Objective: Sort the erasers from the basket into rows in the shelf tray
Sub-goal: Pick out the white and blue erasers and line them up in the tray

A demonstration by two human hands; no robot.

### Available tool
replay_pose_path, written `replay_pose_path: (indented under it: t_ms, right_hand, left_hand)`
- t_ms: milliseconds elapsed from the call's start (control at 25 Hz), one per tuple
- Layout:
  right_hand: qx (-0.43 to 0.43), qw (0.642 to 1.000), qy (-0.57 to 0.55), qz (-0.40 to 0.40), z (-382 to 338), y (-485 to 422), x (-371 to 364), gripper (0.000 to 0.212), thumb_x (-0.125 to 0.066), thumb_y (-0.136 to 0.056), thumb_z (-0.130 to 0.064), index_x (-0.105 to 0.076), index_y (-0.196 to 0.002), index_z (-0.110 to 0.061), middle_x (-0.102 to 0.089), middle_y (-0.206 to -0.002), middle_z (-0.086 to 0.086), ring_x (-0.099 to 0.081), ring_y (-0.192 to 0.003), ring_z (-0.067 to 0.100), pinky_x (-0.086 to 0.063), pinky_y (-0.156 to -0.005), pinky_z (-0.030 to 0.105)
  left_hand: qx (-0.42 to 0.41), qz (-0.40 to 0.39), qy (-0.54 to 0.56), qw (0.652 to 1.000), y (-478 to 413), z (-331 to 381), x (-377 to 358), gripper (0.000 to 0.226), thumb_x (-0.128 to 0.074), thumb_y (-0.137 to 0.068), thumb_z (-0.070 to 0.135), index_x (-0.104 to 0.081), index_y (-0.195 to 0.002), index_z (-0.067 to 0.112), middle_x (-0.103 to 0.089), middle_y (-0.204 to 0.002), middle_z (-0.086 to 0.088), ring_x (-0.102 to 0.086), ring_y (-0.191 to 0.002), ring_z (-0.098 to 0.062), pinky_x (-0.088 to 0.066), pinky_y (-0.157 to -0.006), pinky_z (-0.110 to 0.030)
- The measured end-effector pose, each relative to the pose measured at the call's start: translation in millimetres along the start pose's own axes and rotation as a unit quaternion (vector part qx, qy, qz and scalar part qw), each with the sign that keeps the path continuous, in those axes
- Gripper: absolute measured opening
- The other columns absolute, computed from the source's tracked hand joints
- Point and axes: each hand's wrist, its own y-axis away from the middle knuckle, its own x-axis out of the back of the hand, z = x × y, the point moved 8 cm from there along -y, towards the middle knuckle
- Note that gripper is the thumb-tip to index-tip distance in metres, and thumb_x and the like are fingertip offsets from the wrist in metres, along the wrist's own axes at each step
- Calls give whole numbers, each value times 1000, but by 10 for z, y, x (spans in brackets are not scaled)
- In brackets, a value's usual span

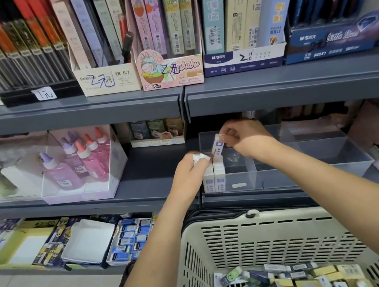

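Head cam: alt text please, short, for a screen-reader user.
A person's right hand lowers a white-and-blue eraser into a clear shelf tray, while the left hand steadies the standing eraser row. A cream basket of mixed erasers sits below.

Two hands are in view, the left hand [190, 167] and the right hand [244, 139]. One clear shelf tray [306, 151] and one cream basket [258, 238] are seen. Five glue bottles [81, 163] stand in one display box. The loose erasers [288, 282] in the basket are too many to count.

A stationery shop: priced pencil-lead boxes [108, 81] on shelves [71, 110] (handwritten prices)
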Motion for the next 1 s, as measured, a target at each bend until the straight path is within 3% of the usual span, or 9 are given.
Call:
replay_pose_path:
  t_ms: [240, 440, 520, 640, 800, 1000]
  right_hand:
    - [-18, 1000, 4, -14, 73, 21, -55, 5, -60, -88, -17, -60, -84, -20, -66, -85, -1, -64, -86, 20, -51, -84, 31]
    - [-51, 998, 1, -47, 142, 6, -293, 13, -54, -91, -13, -63, -99, -17, -69, -100, 4, -64, -94, 23, -50, -88, 34]
    - [-58, 997, 4, -52, 181, 7, -340, 15, -51, -92, -13, -58, -102, -20, -68, -103, 3, -63, -96, 24, -49, -90, 33]
    - [-67, 995, 8, -75, 240, 21, -398, 16, -47, -93, -11, -55, -90, -24, -66, -104, 1, -64, -95, 22, -51, -89, 36]
    - [-59, 993, 25, -96, 232, 43, -407, 22, -42, -95, -10, -60, -104, -22, -66, -110, 2, -64, -97, 22, -50, -91, 34]
    - [-38, 992, 21, -114, 178, 119, -419, 32, -40, -95, -9, -56, -122, -16, -64, -115, 6, -65, -98, 23, -51, -88, 29]
  left_hand:
    - [61, 14, 55, 997, 92, -83, 0, 9, -51, -87, 20, -56, -84, 26, -55, -80, 8, -49, -72, -6, -38, -63, -21]
    - [68, 82, 128, 986, 206, -79, 52, 11, -50, -88, 19, -55, -90, 28, -57, -89, 9, -52, -79, -5, -39, -64, -20]
    - [55, 126, 156, 978, 302, -103, 116, 14, -51, -89, 20, -53, -91, 33, -55, -87, 10, -51, -75, -3, -40, -64, -19]
    - [35, 164, 194, 967, 410, -142, 176, 15, -53, -91, 18, -53, -95, 32, -53, -81, 8, -52, -62, 3, -46, -57, -20]
    - [58, 136, 236, 960, 482, -155, 74, 12, -60, -90, 18, -58, -101, 19, -62, -78, 1, -60, -57, -2, -51, -54, -24]
    - [92, 117, 303, 941, 540, -208, -28, 15, -62, -88, 17, -57, -102, 13, -64, -85, -9, -64, -68, -12, -51, -52, -23]
